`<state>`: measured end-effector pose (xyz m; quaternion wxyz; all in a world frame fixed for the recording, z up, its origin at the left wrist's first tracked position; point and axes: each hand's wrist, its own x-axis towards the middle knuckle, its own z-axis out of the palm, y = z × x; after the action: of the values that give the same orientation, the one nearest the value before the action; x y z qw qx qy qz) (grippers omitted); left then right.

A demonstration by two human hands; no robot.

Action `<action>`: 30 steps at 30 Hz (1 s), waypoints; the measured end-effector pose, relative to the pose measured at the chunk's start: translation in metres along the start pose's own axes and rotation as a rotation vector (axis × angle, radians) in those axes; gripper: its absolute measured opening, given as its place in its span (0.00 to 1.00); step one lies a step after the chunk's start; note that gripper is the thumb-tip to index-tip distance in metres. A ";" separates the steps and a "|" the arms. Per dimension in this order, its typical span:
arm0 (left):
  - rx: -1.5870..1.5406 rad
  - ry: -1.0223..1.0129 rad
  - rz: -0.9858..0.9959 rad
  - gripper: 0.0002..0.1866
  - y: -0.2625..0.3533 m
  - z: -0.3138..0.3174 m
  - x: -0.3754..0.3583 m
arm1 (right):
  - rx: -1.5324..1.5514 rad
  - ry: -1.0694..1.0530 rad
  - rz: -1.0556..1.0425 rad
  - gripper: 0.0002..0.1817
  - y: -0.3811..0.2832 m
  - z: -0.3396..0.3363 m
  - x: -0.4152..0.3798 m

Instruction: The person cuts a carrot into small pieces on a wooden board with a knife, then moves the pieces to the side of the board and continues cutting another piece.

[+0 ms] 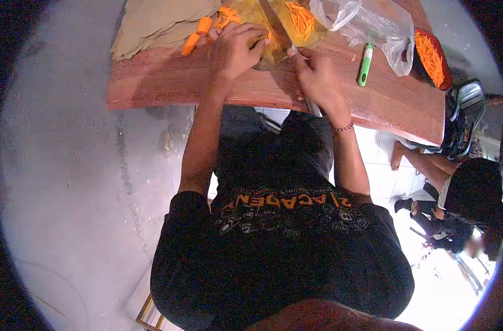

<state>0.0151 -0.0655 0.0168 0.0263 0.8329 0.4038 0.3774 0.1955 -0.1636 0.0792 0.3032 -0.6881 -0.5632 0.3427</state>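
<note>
I count one knife (277,25), two carrot-strip piles (301,22); right hand (321,78) clenches the knife, left hand (239,51) half-curls, its hold unclear.

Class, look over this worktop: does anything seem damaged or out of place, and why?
The brown sheet on the left of the table has a ragged, layered front edge, as though torn or worn. Two carrot chunks lie off the yellowish board, perhaps deliberately set aside.
</note>
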 end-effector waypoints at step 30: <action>-0.194 0.053 -0.062 0.08 -0.023 0.019 -0.003 | -0.091 0.075 -0.091 0.27 -0.013 0.015 0.019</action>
<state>0.0111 -0.0473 -0.0071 0.1080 0.8034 0.3915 0.4356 0.1782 -0.1425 0.0786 0.3078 -0.6871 -0.5972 0.2766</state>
